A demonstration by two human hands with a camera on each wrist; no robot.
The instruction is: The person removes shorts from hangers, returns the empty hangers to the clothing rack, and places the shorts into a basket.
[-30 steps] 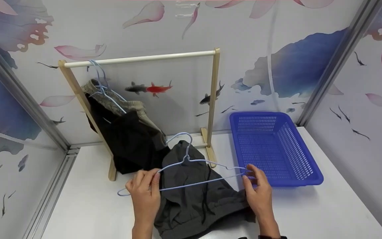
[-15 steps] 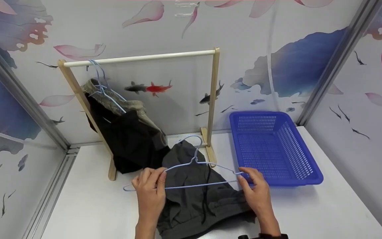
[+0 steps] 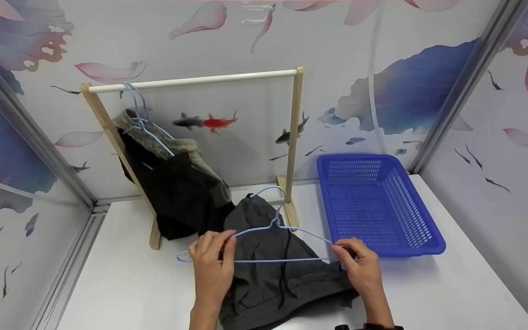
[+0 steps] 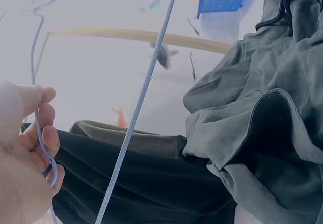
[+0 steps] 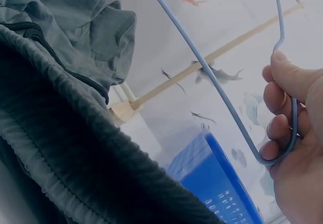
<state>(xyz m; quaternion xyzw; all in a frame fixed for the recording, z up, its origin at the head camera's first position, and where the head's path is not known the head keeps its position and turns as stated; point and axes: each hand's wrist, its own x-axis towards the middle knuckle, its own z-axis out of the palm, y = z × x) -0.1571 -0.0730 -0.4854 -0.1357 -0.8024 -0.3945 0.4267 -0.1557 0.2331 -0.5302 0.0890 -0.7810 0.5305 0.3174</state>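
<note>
The left hand pinches one end of the light blue wire hanger and the right hand curls round the other, keeping it level just above the grey shorts at lower centre of the frame, apparently to line it up; wooden rack behind, blue basket right.

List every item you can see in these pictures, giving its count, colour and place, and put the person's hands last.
Light blue wire hanger: one, held over the grey garment.
Dark grey drawstring garment: one, lying on the table.
White table: one, underneath everything.
Wooden clothes rack: one, at the back.
Black and khaki clothes: on a second blue hanger, left end of rack.
Blue plastic basket: one, right.
Left hand: grips hanger's left end.
Right hand: grips hanger's right end.
</note>
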